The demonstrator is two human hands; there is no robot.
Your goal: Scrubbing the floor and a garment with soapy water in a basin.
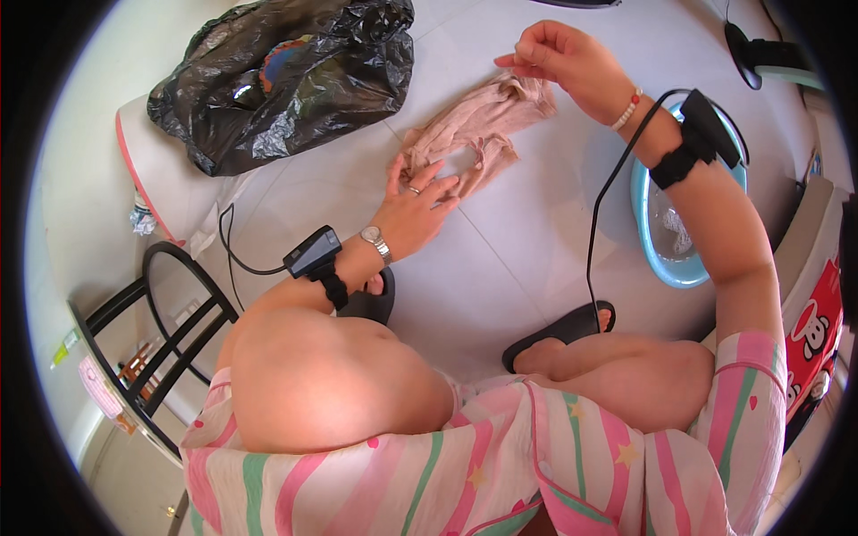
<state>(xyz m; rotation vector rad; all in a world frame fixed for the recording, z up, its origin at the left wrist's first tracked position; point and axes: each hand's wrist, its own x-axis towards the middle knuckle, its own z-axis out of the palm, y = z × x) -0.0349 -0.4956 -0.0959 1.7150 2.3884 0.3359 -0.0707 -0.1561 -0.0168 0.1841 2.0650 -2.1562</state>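
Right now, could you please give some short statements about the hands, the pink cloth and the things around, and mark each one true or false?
1. The left hand presses flat on the pink garment on the floor. True.
2. The right hand holds the black plastic bag. False: it pinches the far end of the pink garment; the bag lies apart, untouched.
3. A blue basin stands on the person's right side. True.
4. The person is barefoot. False: black slippers are on the feet.
5. The left hand wears a ring. True.
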